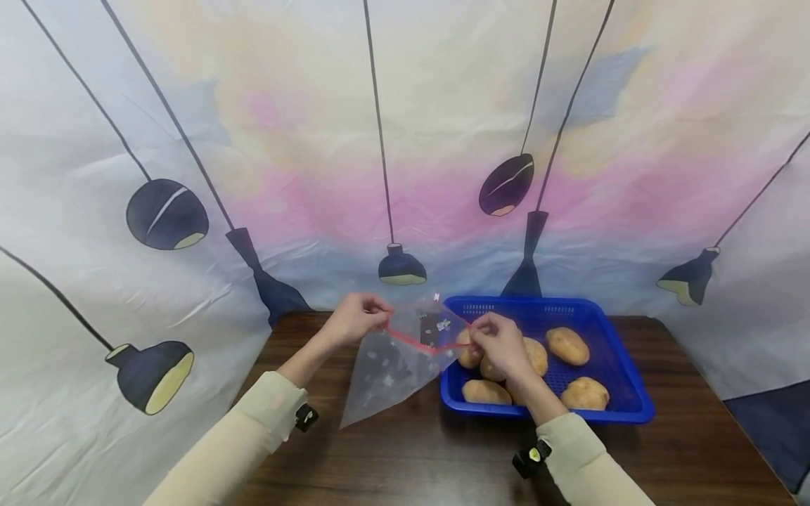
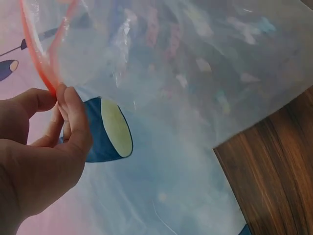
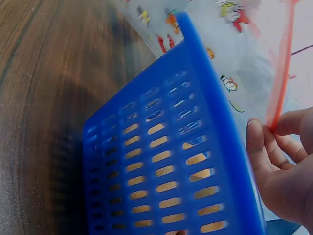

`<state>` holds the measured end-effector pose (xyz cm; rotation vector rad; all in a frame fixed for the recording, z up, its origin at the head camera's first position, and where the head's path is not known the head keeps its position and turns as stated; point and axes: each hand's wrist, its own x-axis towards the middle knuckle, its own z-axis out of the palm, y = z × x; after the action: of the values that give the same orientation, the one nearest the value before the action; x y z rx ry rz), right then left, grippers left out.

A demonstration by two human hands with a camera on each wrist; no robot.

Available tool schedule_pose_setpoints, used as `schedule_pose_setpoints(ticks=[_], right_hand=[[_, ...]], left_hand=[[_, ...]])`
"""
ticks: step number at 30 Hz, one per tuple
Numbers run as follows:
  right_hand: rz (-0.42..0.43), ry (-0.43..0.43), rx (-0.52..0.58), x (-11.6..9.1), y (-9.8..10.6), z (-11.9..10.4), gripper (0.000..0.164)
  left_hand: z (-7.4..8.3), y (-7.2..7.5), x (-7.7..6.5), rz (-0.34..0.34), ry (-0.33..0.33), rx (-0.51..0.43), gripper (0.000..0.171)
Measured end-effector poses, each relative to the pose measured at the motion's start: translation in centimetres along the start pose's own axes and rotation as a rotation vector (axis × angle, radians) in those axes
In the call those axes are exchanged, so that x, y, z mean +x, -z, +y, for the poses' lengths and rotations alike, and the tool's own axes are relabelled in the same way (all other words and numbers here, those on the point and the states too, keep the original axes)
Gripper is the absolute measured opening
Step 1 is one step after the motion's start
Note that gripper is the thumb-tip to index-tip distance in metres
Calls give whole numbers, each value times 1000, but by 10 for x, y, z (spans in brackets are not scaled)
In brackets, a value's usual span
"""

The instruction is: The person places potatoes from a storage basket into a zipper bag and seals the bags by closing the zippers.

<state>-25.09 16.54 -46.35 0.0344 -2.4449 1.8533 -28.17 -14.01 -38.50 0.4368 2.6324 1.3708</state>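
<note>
A clear zip bag (image 1: 386, 372) with a red-orange zip strip and small printed figures hangs between both hands, its mouth spread apart. My left hand (image 1: 357, 318) pinches one end of the strip between thumb and fingers; the left wrist view shows that hand (image 2: 54, 132) at the red edge. The other end is pinched by my right hand (image 1: 500, 341), over the left part of a blue basket (image 1: 623, 358). Several potatoes (image 1: 567, 346) lie in the basket, some partly hidden under the right hand and arm. In the right wrist view the bag (image 3: 239, 63) hangs beside the basket's slotted wall (image 3: 146, 132).
The basket stands on the right half of a dark wooden table (image 1: 392, 464). Close behind the table's far edge hangs a cloth backdrop (image 1: 304, 176) printed with lamps. Each wrist carries a small black camera (image 1: 306, 417).
</note>
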Motion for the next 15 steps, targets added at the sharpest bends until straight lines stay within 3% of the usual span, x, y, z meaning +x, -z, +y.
schedule_pose_setpoints(ticks=[7, 15], right_hand=[[-28, -3, 44, 0, -2, -1, 9], [-44, -3, 38, 0, -4, 0, 6]], left_hand=[[4, -9, 1, -44, 36, 0, 16], [5, -17, 5, -2, -5, -9, 18]])
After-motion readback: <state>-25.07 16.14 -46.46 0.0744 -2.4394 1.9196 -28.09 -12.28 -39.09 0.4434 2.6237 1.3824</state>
